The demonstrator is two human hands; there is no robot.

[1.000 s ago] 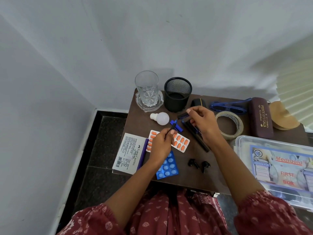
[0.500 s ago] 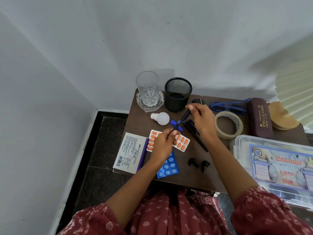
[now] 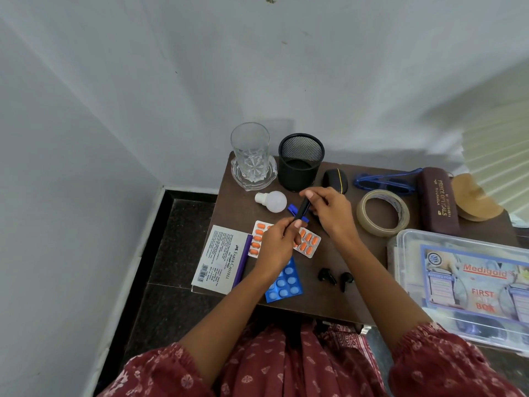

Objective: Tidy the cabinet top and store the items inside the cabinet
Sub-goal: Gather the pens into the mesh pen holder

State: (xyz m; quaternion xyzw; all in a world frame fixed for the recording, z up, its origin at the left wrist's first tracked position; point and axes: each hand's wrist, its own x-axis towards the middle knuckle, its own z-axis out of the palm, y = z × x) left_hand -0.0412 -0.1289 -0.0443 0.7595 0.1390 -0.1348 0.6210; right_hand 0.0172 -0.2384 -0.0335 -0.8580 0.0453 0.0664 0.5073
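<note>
Both arms reached forward from the bottom of the view, over the brown table [image 3: 337,262], and the two hands met near its middle. The left hand [image 3: 276,243] was bent at the wrist, and its fingers [image 3: 296,224] were pinched shut on the lower end of a black pen [image 3: 302,210]. The right hand [image 3: 329,209] curled over from the other side, and its fingers [image 3: 307,194] were closed on the upper end of the same pen. The pen was held just above the table and was tilted, with its long side running from the near left up to the far right, toward the black mesh cup [image 3: 300,163]. Under the hands lay a strip of orange pills [image 3: 307,243] and a blue clip [image 3: 292,209]. A strip of blue pills [image 3: 284,283] lay near the left wrist. A white bulb [image 3: 273,200] lay just left of the pen. A clear glass [image 3: 250,154] stood beside the cup. A roll of tape [image 3: 382,212] lay to the right of the hands.
</note>
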